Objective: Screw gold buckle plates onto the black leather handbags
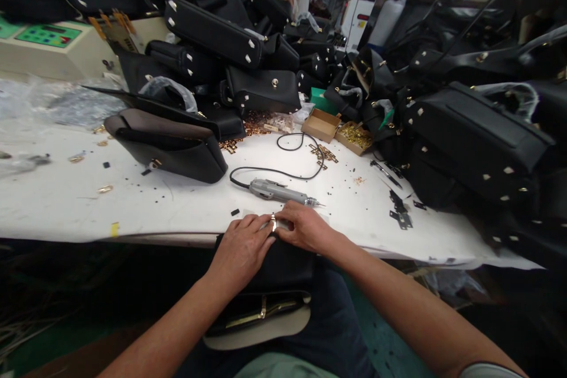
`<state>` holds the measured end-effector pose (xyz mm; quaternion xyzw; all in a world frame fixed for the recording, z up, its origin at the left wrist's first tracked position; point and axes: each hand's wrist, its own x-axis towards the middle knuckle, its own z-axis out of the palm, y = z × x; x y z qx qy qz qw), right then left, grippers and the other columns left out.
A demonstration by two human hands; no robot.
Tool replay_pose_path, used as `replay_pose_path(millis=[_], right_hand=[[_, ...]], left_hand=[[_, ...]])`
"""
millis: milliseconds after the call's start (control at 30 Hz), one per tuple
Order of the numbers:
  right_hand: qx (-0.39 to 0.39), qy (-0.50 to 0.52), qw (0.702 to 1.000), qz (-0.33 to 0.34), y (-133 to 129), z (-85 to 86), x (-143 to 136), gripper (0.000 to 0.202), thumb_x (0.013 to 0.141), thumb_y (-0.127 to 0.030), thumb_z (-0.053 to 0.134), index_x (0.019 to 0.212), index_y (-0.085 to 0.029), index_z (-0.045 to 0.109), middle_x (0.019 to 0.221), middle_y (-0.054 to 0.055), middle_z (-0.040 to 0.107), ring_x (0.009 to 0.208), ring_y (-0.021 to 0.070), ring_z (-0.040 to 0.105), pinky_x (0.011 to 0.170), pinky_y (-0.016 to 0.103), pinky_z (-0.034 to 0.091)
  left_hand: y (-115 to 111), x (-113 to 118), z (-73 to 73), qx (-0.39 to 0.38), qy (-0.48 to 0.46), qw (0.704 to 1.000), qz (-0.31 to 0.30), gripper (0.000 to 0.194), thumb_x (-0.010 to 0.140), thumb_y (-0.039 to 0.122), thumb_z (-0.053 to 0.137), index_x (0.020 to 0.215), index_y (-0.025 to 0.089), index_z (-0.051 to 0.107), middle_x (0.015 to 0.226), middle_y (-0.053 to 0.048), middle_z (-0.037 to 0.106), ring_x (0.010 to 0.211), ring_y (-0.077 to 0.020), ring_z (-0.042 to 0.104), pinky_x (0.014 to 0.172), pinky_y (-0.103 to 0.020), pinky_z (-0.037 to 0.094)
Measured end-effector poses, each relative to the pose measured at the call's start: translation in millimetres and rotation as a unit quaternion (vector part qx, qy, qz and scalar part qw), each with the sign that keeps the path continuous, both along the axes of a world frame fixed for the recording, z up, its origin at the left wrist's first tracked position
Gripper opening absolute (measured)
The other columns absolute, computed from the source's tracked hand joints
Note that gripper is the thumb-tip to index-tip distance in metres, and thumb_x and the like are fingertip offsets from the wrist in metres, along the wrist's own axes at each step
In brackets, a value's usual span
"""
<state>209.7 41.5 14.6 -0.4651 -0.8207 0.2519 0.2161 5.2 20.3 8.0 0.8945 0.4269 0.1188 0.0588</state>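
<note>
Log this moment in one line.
left hand: on black bag | right hand: at metal fitting | corded screwdriver: lying on white table, unheld

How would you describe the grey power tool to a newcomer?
Find the white table, then look just beyond the person's left hand and right hand. There lies a slim grey tool, its thin tip pointing right. Unlike the loose gold parts nearby, it trails a looping black cable.

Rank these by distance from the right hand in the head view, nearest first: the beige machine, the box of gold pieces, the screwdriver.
1. Screwdriver: just beyond the right hand, on the white table.
2. Box of gold pieces: farther back, toward the right.
3. Beige machine: far back, at the left edge.
</note>
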Motion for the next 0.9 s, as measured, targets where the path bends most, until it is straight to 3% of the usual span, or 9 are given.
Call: replay_pose_path(millis=[200,367,500,600,700,800,900], right_hand=[[0.024,-0.067,0.997,-0.007,-2.1,6.0,1.6,0.013,0.091,-0.026,0.062,0.098,-0.021,0.072,0.089,0.003,0.063,0.076,0.0148,0.057,0.069,0.025,0.042],[0.125,-0.13,0.975,-0.127,16.6,11.1,9.5,0.027,0.092,-0.037,0.063,0.114,-0.023,0.068,0.111,0.008,0.066,0.101,0.0227,0.059,0.087,0.034,0.045],[0.087,-0.225,0.961,-0.134,42.0,9.7,13.0,0.039,0.087,-0.049,0.066,0.112,-0.019,0.067,0.106,0.012,0.067,0.102,0.029,0.06,0.084,0.041,0.048],[0.05,-0.223,0.967,-0.112,54.0,12.0,14.0,0.038,0.09,-0.05,0.061,0.108,-0.018,0.067,0.107,0.012,0.069,0.1,0.0285,0.063,0.08,0.039,0.05],[0.013,-0.141,0.981,-0.134,52.7,22.1,24.1,0.036,0.092,-0.053,0.058,0.102,-0.02,0.068,0.103,0.009,0.071,0.094,0.0262,0.065,0.077,0.036,0.05],[-0.055,0.056,0.98,-0.185,42.3,36.1,51.7,0.038,0.091,-0.057,0.058,0.103,-0.022,0.069,0.09,0.004,0.071,0.08,0.0207,0.065,0.068,0.031,0.049],[-0.107,0.321,0.919,-0.203,36.0,49.9,93.9,0.042,0.09,-0.054,0.06,0.118,-0.022,0.062,0.085,0.002,0.069,0.072,0.0166,0.065,0.061,0.026,0.05]], left_hand=[[3.4,-2.7,-0.8,0.018,0.018,1.0,-0.016,0.03,0.097,0.024,0.057,0.126,0.024,0.064,0.131,-0.004,0.065,0.112,-0.0271,0.058,0.088,-0.044,0.05],[10.4,-6.7,-11.5,0.077,0.012,0.996,-0.034,0.029,0.098,0.027,0.051,0.122,0.024,0.068,0.13,-0.004,0.067,0.112,-0.0276,0.06,0.084,-0.041,0.052],[17.0,-8.4,-18.3,0.105,-0.002,0.993,-0.049,0.032,0.098,0.034,0.049,0.12,0.025,0.071,0.129,-0.003,0.068,0.111,-0.0271,0.062,0.082,-0.04,0.055],[21.5,-11.0,-24.9,0.117,-0.01,0.992,-0.055,0.035,0.097,0.041,0.047,0.119,0.027,0.072,0.129,-0.003,0.069,0.111,-0.0271,0.063,0.082,-0.039,0.056],[26.4,-15.8,-36.1,0.134,-0.014,0.989,-0.063,0.038,0.095,0.043,0.048,0.121,0.029,0.071,0.131,-0.002,0.068,0.112,-0.028,0.064,0.08,-0.039,0.058],[31.6,-20.4,-47.9,0.131,-0.012,0.988,-0.079,0.038,0.093,0.044,0.052,0.124,0.03,0.07,0.135,-0.001,0.066,0.112,-0.0284,0.064,0.081,-0.039,0.058],[36.0,-23.3,-56.6,0.131,-0.016,0.987,-0.087,0.039,0.093,0.045,0.054,0.124,0.028,0.07,0.134,-0.002,0.066,0.111,-0.0287,0.064,0.088,-0.04,0.056]])
